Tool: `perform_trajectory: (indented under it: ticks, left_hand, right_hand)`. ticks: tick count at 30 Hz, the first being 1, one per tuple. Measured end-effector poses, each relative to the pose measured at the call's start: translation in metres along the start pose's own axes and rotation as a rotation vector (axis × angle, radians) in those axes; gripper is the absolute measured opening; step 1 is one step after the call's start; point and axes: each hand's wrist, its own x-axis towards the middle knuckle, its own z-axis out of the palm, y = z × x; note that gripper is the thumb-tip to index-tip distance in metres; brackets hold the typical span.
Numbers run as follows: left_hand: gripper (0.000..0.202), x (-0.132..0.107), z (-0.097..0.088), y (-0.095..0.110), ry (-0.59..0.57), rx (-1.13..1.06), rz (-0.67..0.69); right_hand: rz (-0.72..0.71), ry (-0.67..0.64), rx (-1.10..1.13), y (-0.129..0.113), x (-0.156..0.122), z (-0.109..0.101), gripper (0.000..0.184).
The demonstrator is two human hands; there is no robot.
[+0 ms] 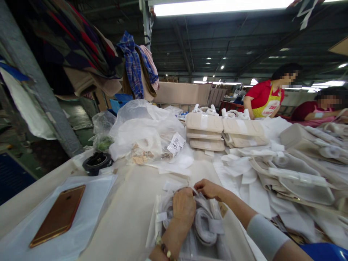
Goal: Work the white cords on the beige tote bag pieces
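Observation:
A pale handbag lies on the table directly before me, its rolled strap [205, 226] bundled in whitish translucent wrapping. My left hand [184, 207] rests over the middle of this bundle, fingers curled down and closed on the wrapped strap. From the right, my right hand [208, 189] reaches to the bundle's far edge, thumb and fingers pinched together on the wrapping near the left fingertips. The exact spot each hand grips is partly hidden by the fingers. White strips of tape or paper [216, 226] hold the roll.
Stacked beige bags [204, 122] stand behind, beside a heap of clear plastic bags [146, 130]. More bags [301, 181] and white sheets pile up on the right. A phone [58, 215] and a black tape roll [98, 163] lie left. Co-workers [262, 96] are at the back right.

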Motion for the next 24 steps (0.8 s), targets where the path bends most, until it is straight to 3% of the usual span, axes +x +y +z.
perform_trajectory:
  ticks: [11, 18, 24]
  left_hand:
    - [0.025, -0.001, -0.009, -0.006, 0.006, -0.219, 0.002]
    - [0.013, 0.01, -0.017, -0.014, -0.139, -0.619, 0.026]
    - [0.013, 0.005, -0.031, -0.02, -0.202, -0.941, 0.04]
  right_hand:
    - [-0.069, 0.041, -0.432, -0.021, -0.013, -0.018, 0.019]
    - [-0.058, 0.098, -0.744, -0.033, -0.022, -0.019, 0.015]
    - [-0.09, 0.14, -0.837, -0.038, -0.032, -0.023, 0.014]
